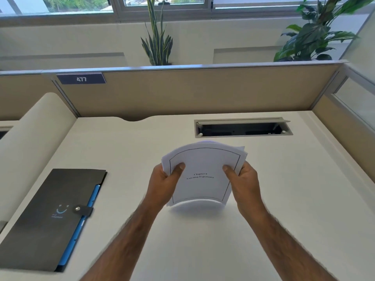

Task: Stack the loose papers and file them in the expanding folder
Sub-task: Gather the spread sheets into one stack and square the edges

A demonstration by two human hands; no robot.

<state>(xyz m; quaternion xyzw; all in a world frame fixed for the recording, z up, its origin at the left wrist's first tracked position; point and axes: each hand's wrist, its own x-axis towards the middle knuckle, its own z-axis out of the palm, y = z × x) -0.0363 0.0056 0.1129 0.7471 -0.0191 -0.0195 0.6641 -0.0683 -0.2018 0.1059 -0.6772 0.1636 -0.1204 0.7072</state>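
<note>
A stack of white papers (204, 163) is held upright over the middle of the desk, its lower edge near the desk top. The top sheet has a thin black border and a printed chapter title. My left hand (162, 183) grips the stack's left edge, thumb on the front. My right hand (244, 182) grips its right edge the same way. Some sheets stick out unevenly at the top right corner. The black expanding folder (46, 218) lies flat at the left of the desk, snapped shut by a strap, with blue dividers showing along its right edge.
The white desk (203, 240) is walled by tan cubicle partitions (203, 90) at the back and right. An open cable tray slot (243, 128) is set in the desk behind the papers. A curved cream panel (30, 138) rises on the left. Plants stand behind the partition.
</note>
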